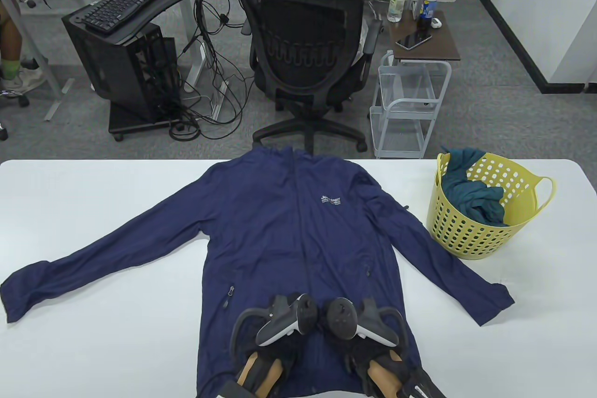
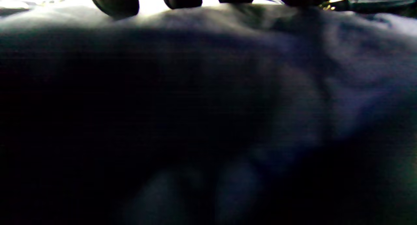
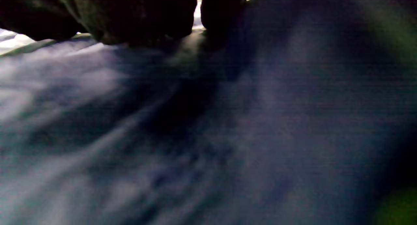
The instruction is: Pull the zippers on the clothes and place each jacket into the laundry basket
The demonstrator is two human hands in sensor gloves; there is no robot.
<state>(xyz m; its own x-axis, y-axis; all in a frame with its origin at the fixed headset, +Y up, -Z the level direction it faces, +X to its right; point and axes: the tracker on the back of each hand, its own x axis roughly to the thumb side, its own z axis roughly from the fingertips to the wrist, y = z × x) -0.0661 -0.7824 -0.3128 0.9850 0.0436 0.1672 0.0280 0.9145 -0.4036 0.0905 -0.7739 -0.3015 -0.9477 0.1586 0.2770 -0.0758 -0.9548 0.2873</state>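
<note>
The navy blue jacket (image 1: 298, 239) lies flat and face up on the white surface (image 1: 93, 332), sleeves spread wide to either side, collar toward the far edge and hem toward me. Its front zipper line (image 1: 298, 230) runs straight down the middle, from the collar to the hem, so its long axis points directly away from my body.

Both my hands sit on the lower part of the jacket near the hem, one on each side of that centre line. My left hand (image 1: 275, 328) is just left of it and my right hand (image 1: 368, 328) just right, the two trackers almost touching. Neither is clearly nearer to the zipper; they flank it about evenly. The trackers hide my fingers in the table view. In the left wrist view, dark fingertips (image 2: 114, 2) rest on the cloth, and in the right wrist view gloved fingers (image 3: 146, 16) press down on blurred blue fabric, but I cannot tell whether either hand is pinching the zipper or lying flat.

I judge the coming move is a pull along that centre line, away from me toward the collar, with one hand holding the hem still.

The yellow laundry basket (image 1: 466, 234) stands to the right, beside the jacket's sleeve, nearer my right hand. A teal garment (image 1: 475, 197) already lies inside it.
</note>
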